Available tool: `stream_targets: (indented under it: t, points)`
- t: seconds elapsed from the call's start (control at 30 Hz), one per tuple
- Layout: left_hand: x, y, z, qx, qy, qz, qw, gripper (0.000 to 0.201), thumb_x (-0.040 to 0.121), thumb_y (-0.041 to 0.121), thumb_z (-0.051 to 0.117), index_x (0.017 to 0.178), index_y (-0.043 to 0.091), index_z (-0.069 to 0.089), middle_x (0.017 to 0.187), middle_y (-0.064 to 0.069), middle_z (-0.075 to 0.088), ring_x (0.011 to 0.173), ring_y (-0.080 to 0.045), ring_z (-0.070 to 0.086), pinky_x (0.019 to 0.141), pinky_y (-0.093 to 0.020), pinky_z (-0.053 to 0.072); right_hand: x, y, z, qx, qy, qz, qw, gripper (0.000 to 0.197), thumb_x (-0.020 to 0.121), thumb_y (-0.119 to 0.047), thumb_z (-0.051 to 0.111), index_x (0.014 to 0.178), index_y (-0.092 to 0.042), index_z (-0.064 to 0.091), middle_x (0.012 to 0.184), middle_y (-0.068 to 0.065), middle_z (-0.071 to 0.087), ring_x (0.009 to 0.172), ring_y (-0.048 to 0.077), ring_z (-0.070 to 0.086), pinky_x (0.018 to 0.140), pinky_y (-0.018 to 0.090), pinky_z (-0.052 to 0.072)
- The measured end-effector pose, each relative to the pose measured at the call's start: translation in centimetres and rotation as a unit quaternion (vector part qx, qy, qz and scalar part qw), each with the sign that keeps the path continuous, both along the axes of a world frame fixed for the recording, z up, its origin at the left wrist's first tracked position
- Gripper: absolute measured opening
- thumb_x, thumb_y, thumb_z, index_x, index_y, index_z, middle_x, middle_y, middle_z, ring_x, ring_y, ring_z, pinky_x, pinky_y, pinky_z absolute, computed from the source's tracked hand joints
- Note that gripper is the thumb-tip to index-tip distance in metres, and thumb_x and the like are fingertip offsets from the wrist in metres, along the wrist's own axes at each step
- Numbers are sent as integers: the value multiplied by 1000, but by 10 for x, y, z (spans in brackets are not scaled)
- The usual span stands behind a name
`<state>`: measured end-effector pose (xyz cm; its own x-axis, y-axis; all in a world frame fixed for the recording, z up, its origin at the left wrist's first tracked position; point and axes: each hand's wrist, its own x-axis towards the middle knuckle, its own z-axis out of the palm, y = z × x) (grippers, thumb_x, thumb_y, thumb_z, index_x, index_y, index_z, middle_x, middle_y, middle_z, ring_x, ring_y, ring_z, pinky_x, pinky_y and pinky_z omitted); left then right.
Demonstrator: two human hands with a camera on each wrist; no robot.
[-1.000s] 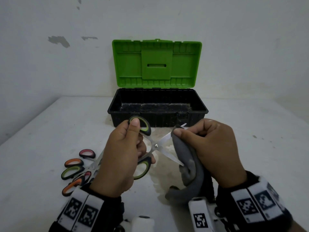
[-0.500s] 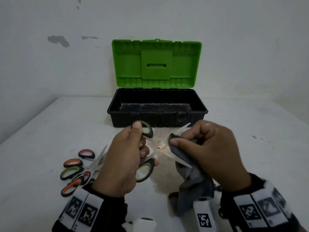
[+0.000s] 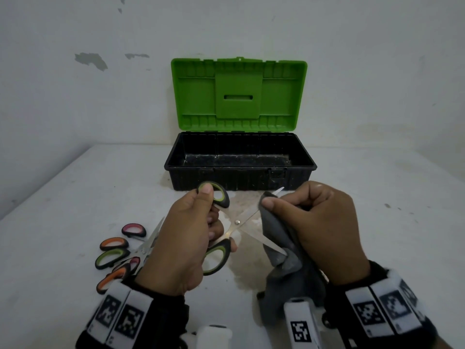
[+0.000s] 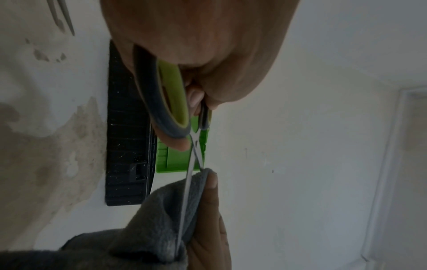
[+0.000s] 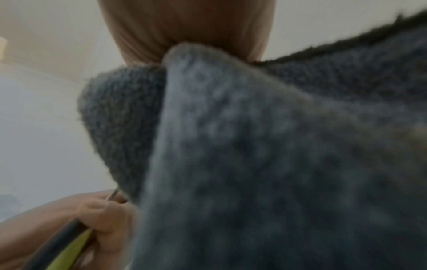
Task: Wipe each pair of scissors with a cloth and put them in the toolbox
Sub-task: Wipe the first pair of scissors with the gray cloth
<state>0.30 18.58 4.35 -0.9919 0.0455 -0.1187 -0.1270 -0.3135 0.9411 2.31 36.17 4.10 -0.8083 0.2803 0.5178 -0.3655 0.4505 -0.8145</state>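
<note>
My left hand grips the black-and-green handles of a pair of scissors, which are spread wide, blades pointing right. My right hand pinches a grey cloth around the upper blade near its tip; the lower blade's tip is buried in the cloth. In the left wrist view the scissors run down into the cloth with a finger behind it. The right wrist view is filled by the blurred cloth. The black toolbox stands open behind, its green lid upright.
Several more scissors with orange, green and pink handles lie in a heap on the white table at the left, beside my left wrist. A white wall rises just behind the toolbox. The table shows a stained patch under the hands.
My right hand has slid the cloth along the upper blade, in toward the pivot and back out near the tip. The left hand kept its hold, shifting only slightly.
</note>
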Motion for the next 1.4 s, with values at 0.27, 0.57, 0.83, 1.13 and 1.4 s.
stream_targets:
  t: [0.27, 0.57, 0.83, 1.13, 1.4]
  points:
    - [-2, 0, 2, 8, 6, -17, 1000, 32, 102, 32, 44, 79, 12, 55, 58, 1, 29, 43, -10, 26, 45, -32, 49, 0, -4, 2, -40, -30, 59, 997, 24, 66, -24, 88, 60, -11, 69, 60, -2, 71, 52, 7, 64, 51, 16, 49]
    - [-11, 1, 5, 6, 17, 7, 1000, 32, 102, 32, 43, 89, 7, 57, 59, 1, 29, 42, -10, 26, 45, -32, 48, -28, 20, 6, -94, -30, 2, 995, 32, 68, -30, 87, 59, -10, 64, 51, -3, 64, 48, 9, 57, 48, 21, 47]
    - [-24, 8, 12, 12, 5, 53, 998, 34, 101, 39, 43, 86, 14, 59, 64, -1, 38, 52, -17, 43, 49, -33, 54, -54, 51, 11, -149, 1, -49, 988, 29, 74, -35, 84, 62, -18, 63, 58, 6, 61, 54, 17, 52, 53, 29, 43]
    - [-59, 20, 9, 94, -79, 10, 992, 25, 100, 31, 51, 98, 9, 63, 78, -8, 48, 58, -24, 61, 55, -36, 57, -86, 73, 12, -177, 6, -71, 982, 17, 88, -35, 71, 76, -24, 69, 64, -6, 67, 62, 13, 59, 62, 32, 47]
    - [-85, 24, -8, -81, 94, -43, 991, 30, 80, -13, 65, 96, 12, 61, 82, -11, 62, 77, -22, 63, 68, -28, 56, -110, 77, 18, -202, -17, -53, 978, 11, 92, -24, 67, 84, -18, 69, 64, -11, 70, 60, 5, 64, 57, 23, 50]
